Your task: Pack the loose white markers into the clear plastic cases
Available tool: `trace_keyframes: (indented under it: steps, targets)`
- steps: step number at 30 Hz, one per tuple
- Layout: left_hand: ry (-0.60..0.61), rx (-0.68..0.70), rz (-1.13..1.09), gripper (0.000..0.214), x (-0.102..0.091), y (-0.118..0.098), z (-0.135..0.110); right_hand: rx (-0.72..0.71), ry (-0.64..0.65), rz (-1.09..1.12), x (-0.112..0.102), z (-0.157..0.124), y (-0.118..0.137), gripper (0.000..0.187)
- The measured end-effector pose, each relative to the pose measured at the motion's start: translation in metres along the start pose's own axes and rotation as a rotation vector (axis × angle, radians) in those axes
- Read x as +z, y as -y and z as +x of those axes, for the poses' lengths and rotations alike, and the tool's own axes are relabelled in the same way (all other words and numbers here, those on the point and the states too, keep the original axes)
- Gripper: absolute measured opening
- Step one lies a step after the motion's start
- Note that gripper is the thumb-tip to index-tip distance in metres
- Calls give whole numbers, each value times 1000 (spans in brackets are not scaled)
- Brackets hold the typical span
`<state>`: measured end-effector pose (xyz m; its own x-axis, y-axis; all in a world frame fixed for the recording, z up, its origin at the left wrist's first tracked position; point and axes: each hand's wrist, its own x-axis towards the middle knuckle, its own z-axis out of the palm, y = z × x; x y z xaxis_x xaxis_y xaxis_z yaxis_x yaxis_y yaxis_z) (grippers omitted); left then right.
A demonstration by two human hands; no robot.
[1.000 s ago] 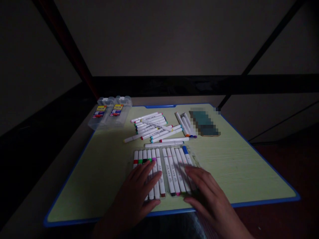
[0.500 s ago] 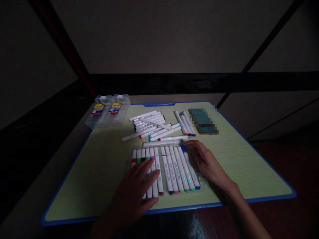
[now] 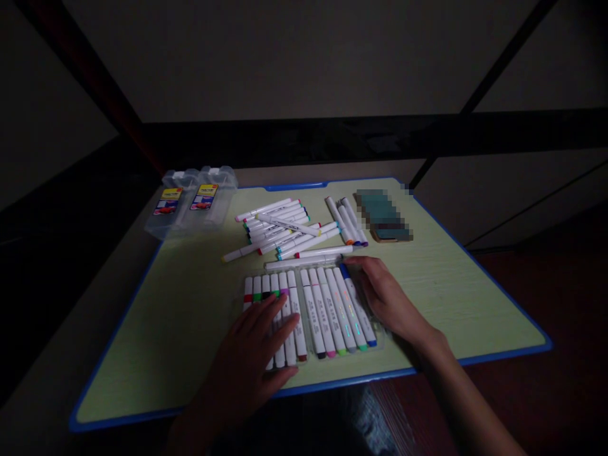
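My left hand (image 3: 259, 342) lies with fingers spread over a row of white markers (image 3: 301, 326) in the left half of a clear plastic case (image 3: 380, 335). Red, green, black and purple bands show beyond its fingertips. In the case's right half lie more white markers (image 3: 325, 316) with coloured ends. The outermost is a blue-ended marker (image 3: 363, 313), slightly slanted. Around its far blue end curl the fingers of my right hand (image 3: 387, 301); the thumb is mostly hidden. Just past the case, a white marker (image 3: 304, 261) lies crosswise in a clear strip.
A loose pile of white markers (image 3: 285, 225) lies behind the case, with several more markers (image 3: 348, 221) to its right. A phone-like green slab (image 3: 382, 212), partly pixelated, rests at the back right. Clear empty cases (image 3: 216, 212) stand back left. Blue edging (image 3: 503, 356) rims the table.
The whole scene has shifted slightly up and left as my head view moved. Both hands keep nearly the same places on the markers.
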<state>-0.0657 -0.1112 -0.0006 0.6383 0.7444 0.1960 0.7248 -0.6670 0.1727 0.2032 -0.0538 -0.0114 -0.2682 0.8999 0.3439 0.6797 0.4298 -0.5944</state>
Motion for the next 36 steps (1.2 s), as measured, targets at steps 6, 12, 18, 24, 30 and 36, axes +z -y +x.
trace_keyframes:
  steps: [6,12,18,24,30,36]
  targets:
    - [7,-11,-8,57,0,-1,0,-27,-2,-42,0,0,3,46]
    - [11,-1,10,62,0,-1,0,-39,11,-46,0,1,6,47]
    - [-7,3,-6,61,1,-1,0,-36,26,-64,0,1,6,43]
    - [14,-10,-17,60,-1,-1,0,-56,55,-92,0,0,6,43]
    - [7,5,-4,62,1,0,1,-70,79,-125,-1,1,6,44]
    - [-18,-3,-25,63,0,-1,0,-66,43,-60,-1,-2,4,40]
